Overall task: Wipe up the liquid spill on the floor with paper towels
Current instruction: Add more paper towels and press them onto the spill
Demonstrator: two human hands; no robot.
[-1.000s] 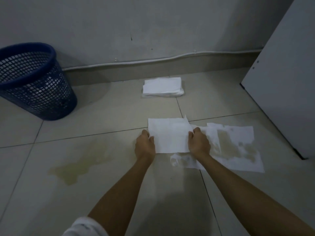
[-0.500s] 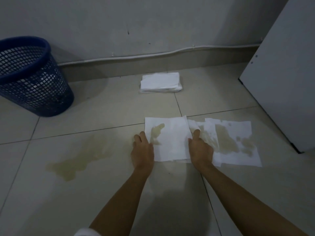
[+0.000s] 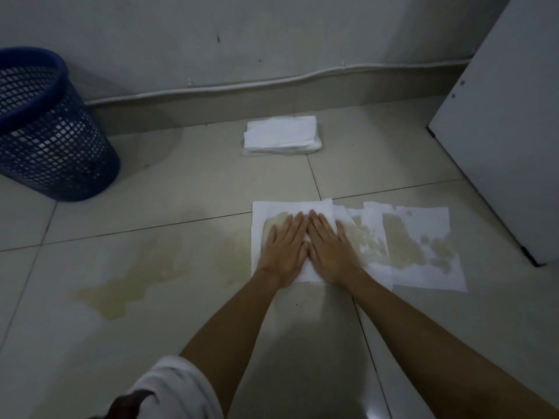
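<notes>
A yellowish spill spreads over the floor tiles at the left. A white paper towel lies flat on the floor with a wet stain soaking through it. My left hand and my right hand press flat on this towel, side by side, fingers stretched out and holding nothing. To the right lie two more towels, overlapping and soaked with yellow patches. A stack of clean folded paper towels rests farther back near the wall.
A dark blue mesh waste basket stands at the left by the wall. A white cabinet panel rises at the right, close to the soaked towels. A cable runs along the baseboard.
Both hands let go of the towel's side edges and moved onto its middle, lying flat next to each other. The stain in the towel has grown.
</notes>
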